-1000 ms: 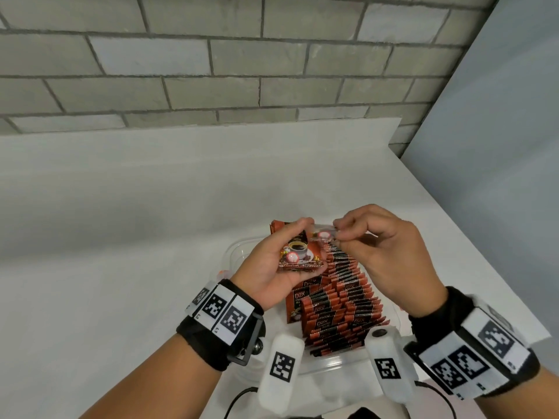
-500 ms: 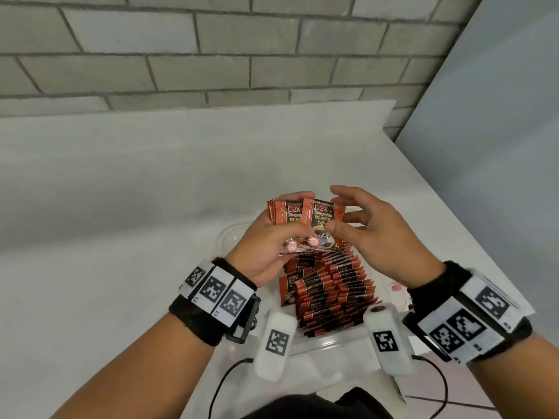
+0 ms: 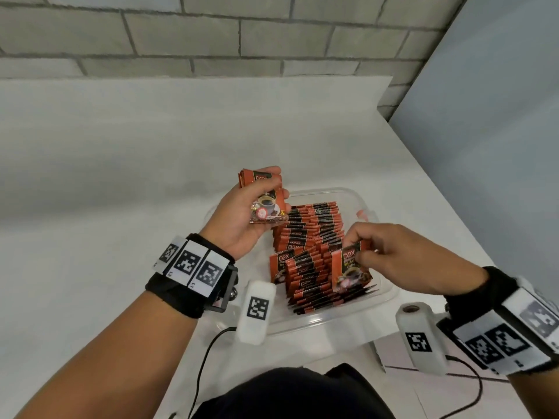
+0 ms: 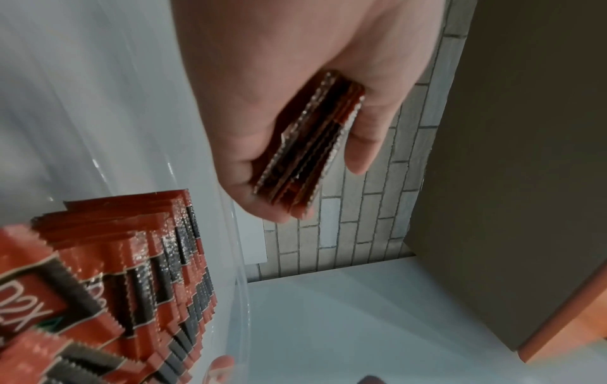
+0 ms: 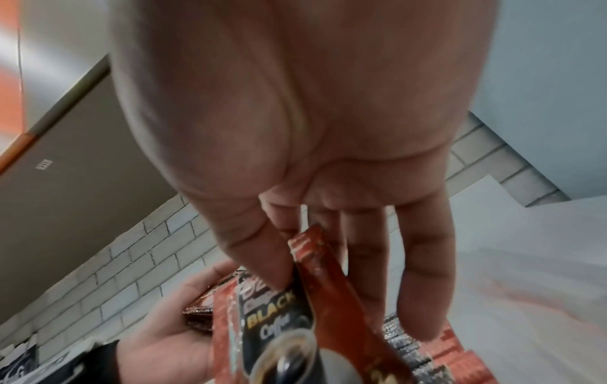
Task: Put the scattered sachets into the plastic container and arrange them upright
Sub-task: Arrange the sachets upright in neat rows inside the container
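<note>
- Left hand point(image 3: 242, 219), at 11 o'clock of the container point(image 3: 381, 300): grips one small stack of sachets point(image 3: 266, 192); count unreadable.
- Right hand point(image 3: 402, 252), at 4 o'clock: pinches one sachet point(image 3: 348, 270) above the rows point(image 3: 311, 234) inside.
- Two leaning rows; too many to count.
- White table point(image 3: 121, 176); grey brick wall point(image 3: 211, 34) at 12 o'clock.

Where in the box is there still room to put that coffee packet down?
Bare floor shows inside the plastic container along its far wall, behind the rows of sachets, and a strip along the left wall under the left hand. The middle and near-right, where the right hand pinches a sachet, are crowded.
</note>
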### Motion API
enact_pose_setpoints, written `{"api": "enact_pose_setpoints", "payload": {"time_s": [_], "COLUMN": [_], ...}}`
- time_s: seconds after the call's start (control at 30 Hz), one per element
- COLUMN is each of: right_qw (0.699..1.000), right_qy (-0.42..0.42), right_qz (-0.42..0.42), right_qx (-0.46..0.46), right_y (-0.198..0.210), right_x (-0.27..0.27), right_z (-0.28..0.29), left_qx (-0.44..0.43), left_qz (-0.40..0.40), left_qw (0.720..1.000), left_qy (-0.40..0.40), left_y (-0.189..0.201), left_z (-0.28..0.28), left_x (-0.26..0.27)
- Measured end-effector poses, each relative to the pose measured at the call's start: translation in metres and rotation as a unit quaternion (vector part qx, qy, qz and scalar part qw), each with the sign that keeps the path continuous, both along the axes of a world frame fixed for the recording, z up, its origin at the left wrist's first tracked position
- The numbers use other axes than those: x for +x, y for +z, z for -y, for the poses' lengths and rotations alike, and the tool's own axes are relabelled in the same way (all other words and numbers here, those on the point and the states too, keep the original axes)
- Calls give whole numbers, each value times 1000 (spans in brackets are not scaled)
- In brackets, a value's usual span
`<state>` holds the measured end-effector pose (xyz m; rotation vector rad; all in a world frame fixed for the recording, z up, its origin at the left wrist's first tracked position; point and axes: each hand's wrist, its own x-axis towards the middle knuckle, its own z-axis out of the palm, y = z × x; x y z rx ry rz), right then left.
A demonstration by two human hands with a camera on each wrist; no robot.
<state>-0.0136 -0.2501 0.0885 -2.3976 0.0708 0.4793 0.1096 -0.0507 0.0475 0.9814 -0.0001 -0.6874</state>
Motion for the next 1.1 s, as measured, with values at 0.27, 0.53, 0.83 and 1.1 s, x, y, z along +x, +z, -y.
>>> {"api": "enact_pose_setpoints", "payload": {"time_s": [0.27, 0.53, 0.83, 1.1], "right_qw": [998, 996, 999, 995], "right_qy": [19, 1, 39, 91], "right_qz": [-8, 76, 29, 27], "right_qx": [54, 44, 21, -14], "right_y": [-8, -16, -20, -12], "right_x": [-14, -17, -24, -26], "right_z": [-13, -25, -31, -32], "left_qx": [14, 25, 28, 28], "left_qz": [-7, -13, -10, -8], "left_qw": [1000, 1000, 1000, 1000], "left_qy": [-8, 0, -5, -10], "left_y": [-3, -4, -4, -5], "left_z": [0, 0, 1, 1], "left_x": [2, 3, 4, 4]}}
